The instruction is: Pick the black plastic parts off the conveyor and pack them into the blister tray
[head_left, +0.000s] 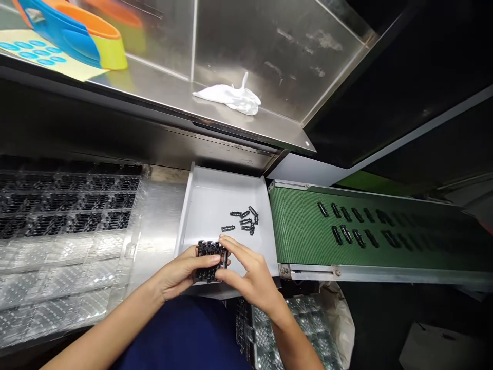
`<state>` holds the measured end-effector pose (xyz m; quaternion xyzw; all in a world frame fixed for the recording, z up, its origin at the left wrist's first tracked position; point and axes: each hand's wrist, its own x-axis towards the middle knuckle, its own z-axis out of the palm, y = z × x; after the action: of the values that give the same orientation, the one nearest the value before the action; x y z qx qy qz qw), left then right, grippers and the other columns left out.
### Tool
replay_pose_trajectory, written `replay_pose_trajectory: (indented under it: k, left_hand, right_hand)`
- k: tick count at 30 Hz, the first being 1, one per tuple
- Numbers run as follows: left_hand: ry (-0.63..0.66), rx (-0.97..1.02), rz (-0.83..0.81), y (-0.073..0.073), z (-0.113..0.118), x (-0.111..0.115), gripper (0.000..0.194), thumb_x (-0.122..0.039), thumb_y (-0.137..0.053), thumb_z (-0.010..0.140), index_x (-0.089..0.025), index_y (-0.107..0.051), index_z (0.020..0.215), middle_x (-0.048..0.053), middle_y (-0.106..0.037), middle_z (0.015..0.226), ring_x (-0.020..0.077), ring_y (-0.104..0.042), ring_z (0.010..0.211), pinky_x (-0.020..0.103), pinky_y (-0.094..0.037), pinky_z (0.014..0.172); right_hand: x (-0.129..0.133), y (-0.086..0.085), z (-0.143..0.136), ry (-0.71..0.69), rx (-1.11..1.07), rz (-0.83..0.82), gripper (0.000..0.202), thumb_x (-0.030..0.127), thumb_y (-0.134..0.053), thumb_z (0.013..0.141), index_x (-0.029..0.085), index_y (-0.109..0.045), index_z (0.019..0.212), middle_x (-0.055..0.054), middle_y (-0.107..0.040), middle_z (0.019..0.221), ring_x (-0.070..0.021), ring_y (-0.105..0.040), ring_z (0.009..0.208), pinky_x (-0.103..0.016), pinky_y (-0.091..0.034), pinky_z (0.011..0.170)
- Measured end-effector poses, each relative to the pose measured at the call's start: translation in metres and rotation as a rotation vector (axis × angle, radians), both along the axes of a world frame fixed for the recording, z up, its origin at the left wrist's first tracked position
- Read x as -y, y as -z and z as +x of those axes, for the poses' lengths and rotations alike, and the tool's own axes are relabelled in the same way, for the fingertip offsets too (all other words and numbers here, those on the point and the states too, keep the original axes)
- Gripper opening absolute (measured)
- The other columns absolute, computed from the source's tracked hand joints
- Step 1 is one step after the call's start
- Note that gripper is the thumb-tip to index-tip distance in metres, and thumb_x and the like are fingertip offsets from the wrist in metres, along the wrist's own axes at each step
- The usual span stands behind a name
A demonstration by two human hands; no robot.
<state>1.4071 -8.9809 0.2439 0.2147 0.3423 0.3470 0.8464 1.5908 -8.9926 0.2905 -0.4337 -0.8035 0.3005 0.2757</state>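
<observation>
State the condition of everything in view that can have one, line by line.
Left hand: closed around stack of black parts
Right hand: gripping the stack's right end
Loose parts: scattered in white tray
Belt parts: lying in two rows
Green belt: loaded; motion cannot be told
Clear trays: far rows filled
White item: crumpled

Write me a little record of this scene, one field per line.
Left hand: holds a stack of black parts
Right hand: finger and thumb at the stack's right end
White tray: loose black parts inside, beyond the hands
Green belt: right of the tray, black pieces in two rows
Clear plastic trays: on the left, partly filled
Shelf: crumpled white item, blue-orange-yellow object
</observation>
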Motion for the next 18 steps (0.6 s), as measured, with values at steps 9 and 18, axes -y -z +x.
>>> replay_pose_trajectory:
  k: [9, 18]
  left_hand:
    - [0.010, 0.121, -0.057, 0.010, -0.018, 0.003, 0.035, -0.032, -0.084, 0.069, -0.017, -0.075, 0.099, 0.011, -0.076, 0.098, 0.0231, -0.070, 0.089, 0.029, -0.054, 0.081]
    - [-0.013, 0.086, -0.044, 0.008, -0.024, -0.004, 0.038, -0.029, -0.090, 0.061, -0.015, -0.076, 0.093, 0.008, -0.077, 0.088, 0.0218, -0.072, 0.081, 0.029, -0.058, 0.075]
  right_hand:
    - [-0.004, 0.013, -0.015, -0.101, -0.062, 0.066, 0.104, 0.044, -0.083, 0.068, 0.026, -0.024, 0.152, -0.013, -0.055, 0.139, -0.0268, -0.053, 0.129, -0.046, -0.033, 0.117]
    - [-0.043, 0.048, -0.003, -0.094, 0.027, -0.098, 0.081, 0.048, -0.071, 0.081, 0.026, -0.034, 0.149, -0.011, -0.052, 0.143, -0.0233, -0.051, 0.131, -0.038, -0.045, 0.108]
